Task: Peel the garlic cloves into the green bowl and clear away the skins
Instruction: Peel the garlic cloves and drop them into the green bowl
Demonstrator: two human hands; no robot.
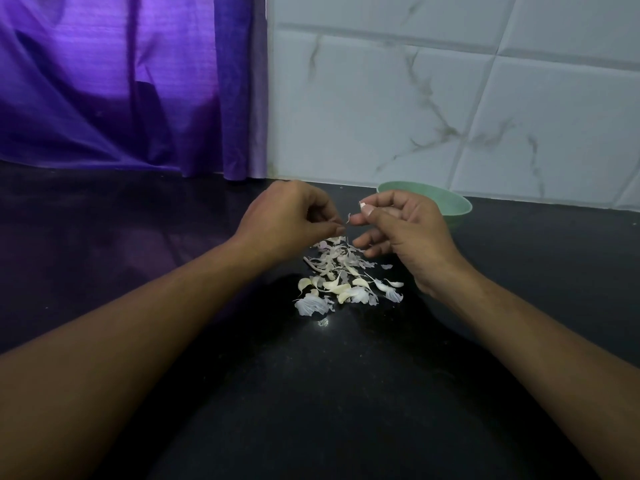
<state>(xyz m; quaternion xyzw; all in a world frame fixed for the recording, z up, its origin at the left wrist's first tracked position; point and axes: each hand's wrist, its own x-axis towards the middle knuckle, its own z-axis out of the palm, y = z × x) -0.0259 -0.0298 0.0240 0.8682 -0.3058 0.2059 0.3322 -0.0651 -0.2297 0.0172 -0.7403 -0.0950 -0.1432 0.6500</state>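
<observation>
Black counter (311, 393) carries the skin pile (343, 275), near side of the green bowl (450, 202). Your right hand (408, 233) pinches a garlic clove (363, 204) just left of the bowl; your left hand (291, 216) pinches its loose skin (348, 218). Pull the strip lengthwise, steady, clove held firm.

A home kitchen: dark stone counter (138, 271), marbled wall tiles (415, 98), purple curtain (121, 81), garlic skins (341, 275).

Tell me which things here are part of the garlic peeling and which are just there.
Job: garlic clove, pinched by the right hand; skin strip in the left hand; skin pile; green bowl.
Just there: purple curtain; tiled wall; black counter.
</observation>
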